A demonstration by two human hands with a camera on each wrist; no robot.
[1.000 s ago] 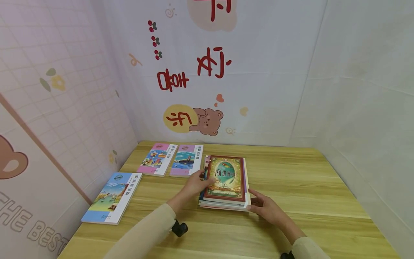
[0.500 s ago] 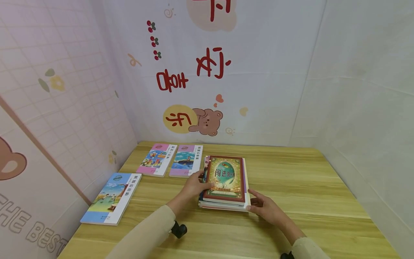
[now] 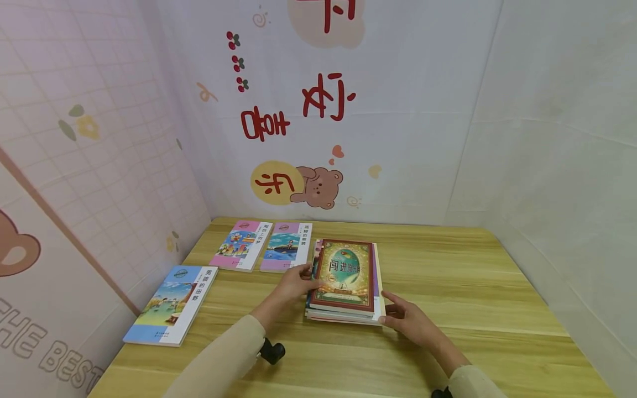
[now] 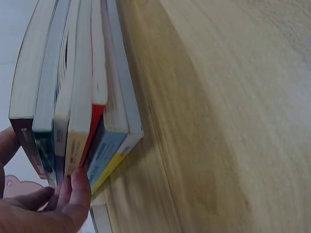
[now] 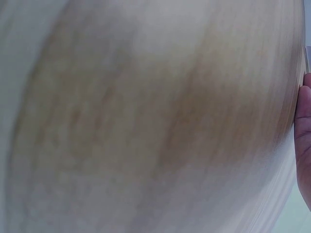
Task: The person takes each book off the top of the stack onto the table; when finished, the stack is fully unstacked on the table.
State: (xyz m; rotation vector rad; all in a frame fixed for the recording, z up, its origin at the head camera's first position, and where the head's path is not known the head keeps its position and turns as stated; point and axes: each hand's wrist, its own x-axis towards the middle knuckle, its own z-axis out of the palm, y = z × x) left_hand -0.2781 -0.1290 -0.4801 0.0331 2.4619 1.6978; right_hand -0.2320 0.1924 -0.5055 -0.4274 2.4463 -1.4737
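A stack of books (image 3: 343, 317) lies at the middle of the table. Its top book (image 3: 345, 273) has a red-brown border and a green oval on a gold cover. My left hand (image 3: 294, 282) grips this book at its left side, thumb on the cover and fingers against the spines. Spines of several books show edge-on in the left wrist view, a red one (image 4: 93, 124) and a yellow one (image 4: 111, 167) among them. At the stack's right front corner, my right hand (image 3: 410, 320) touches the edge with thumb and fingertips. In the right wrist view only part of that hand (image 5: 304, 141) shows.
Two pink-bordered books, one at the far left (image 3: 241, 246) and another beside it (image 3: 287, 247), lie behind the left hand. Nearer, by the left edge, is a blue-and-white book (image 3: 171, 305). White printed cloth (image 3: 408, 110) backs the wooden table (image 3: 463, 282).
The top book has slid slightly left over the books under it, together with my left hand. My right hand stays at the stack's corner.
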